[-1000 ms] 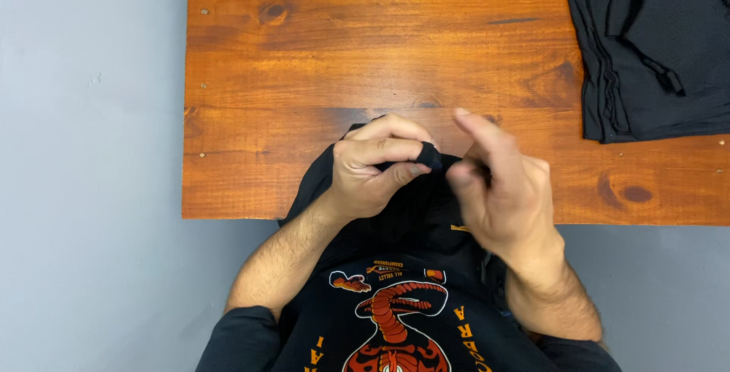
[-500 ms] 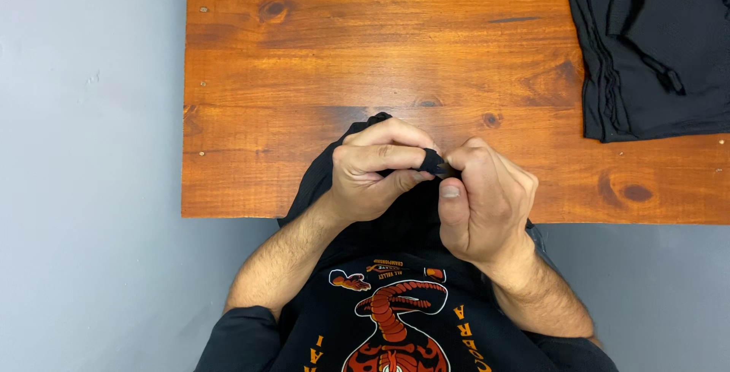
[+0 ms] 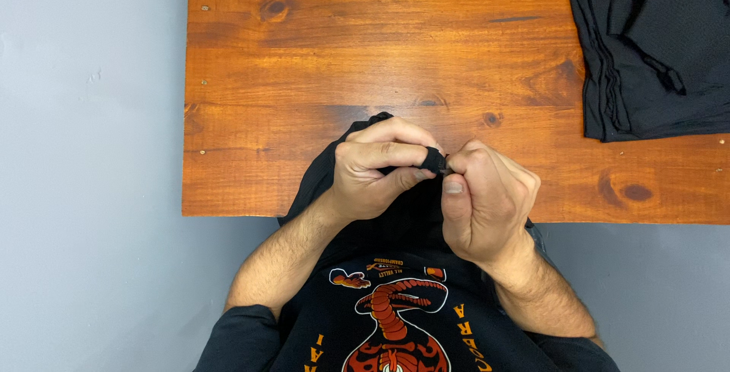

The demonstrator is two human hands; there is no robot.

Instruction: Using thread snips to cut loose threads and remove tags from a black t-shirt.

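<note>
Knotty orange-brown wooden table point(image 3: 319, 75); plain grey floor point(image 3: 84, 189) around.

The black garment point(image 3: 395, 212) pinched between the left hand point(image 3: 376, 170) and the right hand point(image 3: 483, 205) is plain and dark, with no print showing on the bunched part. The wooden table point(image 3: 380, 53) is a warm reddish orange-brown, streaked with darker grain and dotted with dark knots. The folded pile of clothes point(image 3: 654, 45) at its far right corner is black throughout. The person's shirt point(image 3: 395, 326) is black too, printed with a red-orange snake outlined in white and orange lettering. The floor point(image 3: 84, 189) is a flat pale grey-blue.
</note>
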